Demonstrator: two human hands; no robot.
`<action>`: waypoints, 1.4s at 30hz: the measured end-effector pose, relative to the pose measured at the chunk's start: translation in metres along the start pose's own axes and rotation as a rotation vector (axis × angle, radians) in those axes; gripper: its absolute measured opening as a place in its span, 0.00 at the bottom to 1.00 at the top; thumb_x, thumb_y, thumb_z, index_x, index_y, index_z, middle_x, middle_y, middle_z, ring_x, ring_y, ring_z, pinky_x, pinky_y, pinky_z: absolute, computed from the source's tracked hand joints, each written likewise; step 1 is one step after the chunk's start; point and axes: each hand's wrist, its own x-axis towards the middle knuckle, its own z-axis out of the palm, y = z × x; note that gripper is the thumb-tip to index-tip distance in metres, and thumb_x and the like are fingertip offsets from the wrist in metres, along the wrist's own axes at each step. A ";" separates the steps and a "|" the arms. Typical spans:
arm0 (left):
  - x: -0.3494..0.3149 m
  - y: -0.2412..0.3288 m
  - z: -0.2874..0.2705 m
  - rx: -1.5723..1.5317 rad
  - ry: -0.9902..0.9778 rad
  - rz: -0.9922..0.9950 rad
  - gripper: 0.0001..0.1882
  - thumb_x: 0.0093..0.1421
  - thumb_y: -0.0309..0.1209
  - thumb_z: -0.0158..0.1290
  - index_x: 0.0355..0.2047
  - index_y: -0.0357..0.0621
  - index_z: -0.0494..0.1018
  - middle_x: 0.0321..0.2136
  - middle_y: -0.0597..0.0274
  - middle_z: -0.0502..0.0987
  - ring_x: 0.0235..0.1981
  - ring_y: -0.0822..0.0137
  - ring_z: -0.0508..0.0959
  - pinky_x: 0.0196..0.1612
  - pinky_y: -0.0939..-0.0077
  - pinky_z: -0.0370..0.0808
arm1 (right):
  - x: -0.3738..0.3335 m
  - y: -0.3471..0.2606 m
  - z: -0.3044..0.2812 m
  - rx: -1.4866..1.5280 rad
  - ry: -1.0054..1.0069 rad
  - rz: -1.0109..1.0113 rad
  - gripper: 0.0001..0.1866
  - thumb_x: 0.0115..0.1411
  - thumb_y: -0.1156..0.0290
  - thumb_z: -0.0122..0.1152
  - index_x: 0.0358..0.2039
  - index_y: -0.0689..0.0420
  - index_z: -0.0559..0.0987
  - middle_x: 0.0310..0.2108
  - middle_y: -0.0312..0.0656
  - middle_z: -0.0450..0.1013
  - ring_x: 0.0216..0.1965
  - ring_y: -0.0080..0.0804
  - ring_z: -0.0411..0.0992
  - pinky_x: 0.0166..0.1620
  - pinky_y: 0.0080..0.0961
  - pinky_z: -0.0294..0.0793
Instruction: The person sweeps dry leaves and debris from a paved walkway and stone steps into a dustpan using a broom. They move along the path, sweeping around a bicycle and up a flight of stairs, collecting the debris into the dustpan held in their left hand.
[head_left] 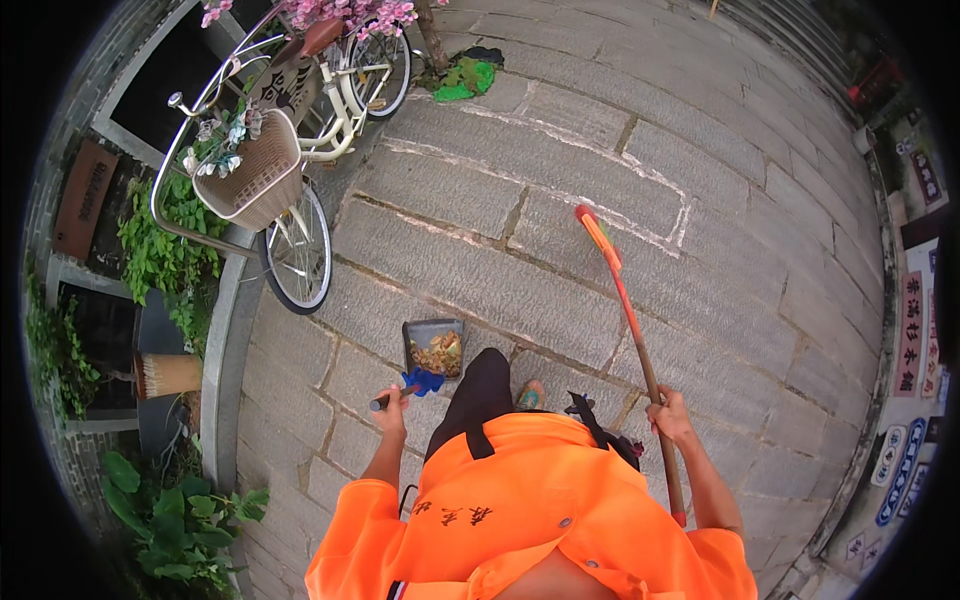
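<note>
My left hand point(393, 408) is closed round the dark handle of a long-handled dustpan point(412, 343). Blue cloth point(425, 381) is bunched on that handle just past my fingers. Dry brown and yellowish leaves point(438, 356) lie in the grey pan, low by my left leg. My right hand point(672, 414) grips the worn shaft of a broom point(634, 318). Its pole runs past my right side and slants forward and left over the paving. An orange and red part forms its far end; whether that touches the stones I cannot tell.
A cream bicycle point(345, 110) with a woven basket point(255, 170) stands ahead on the left. Green plants point(175, 525) and a stone curb point(222, 400) line that side. Lettered signs point(908, 330) edge the right. Stone paving point(450, 190) with pale lines stretches ahead.
</note>
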 end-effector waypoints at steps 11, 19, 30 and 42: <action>0.155 0.080 0.254 0.030 -0.054 0.015 0.13 0.54 0.36 0.58 0.27 0.38 0.72 0.21 0.59 0.74 0.18 0.72 0.73 0.20 0.80 0.72 | 0.180 -0.158 -0.104 0.751 -0.010 0.400 0.04 0.50 0.76 0.50 0.26 0.60 0.65 0.11 0.34 0.59 0.07 0.21 0.56 0.09 0.21 0.53; 0.240 0.180 0.437 0.026 -0.131 -0.038 0.12 0.55 0.35 0.58 0.22 0.41 0.70 0.19 0.64 0.72 0.17 0.73 0.72 0.20 0.81 0.71 | 0.293 -0.241 -0.169 1.370 -0.074 0.366 0.11 0.54 0.71 0.47 0.28 0.67 0.73 0.11 0.30 0.61 0.10 0.19 0.57 0.12 0.18 0.52; 0.342 0.274 0.696 0.051 -0.135 0.000 0.12 0.55 0.34 0.57 0.24 0.39 0.72 0.25 0.57 0.77 0.20 0.71 0.75 0.19 0.80 0.73 | 0.556 -0.315 -0.220 1.721 -0.210 0.475 0.07 0.48 0.73 0.46 0.18 0.61 0.69 0.13 0.36 0.64 0.12 0.22 0.61 0.15 0.18 0.59; 0.397 0.403 0.940 -0.024 -0.098 0.055 0.10 0.56 0.33 0.56 0.25 0.38 0.72 0.25 0.58 0.76 0.19 0.72 0.74 0.20 0.82 0.73 | 0.747 -0.520 -0.363 1.621 -0.241 0.552 0.11 0.46 0.73 0.46 0.24 0.72 0.67 0.11 0.31 0.62 0.10 0.20 0.60 0.13 0.19 0.58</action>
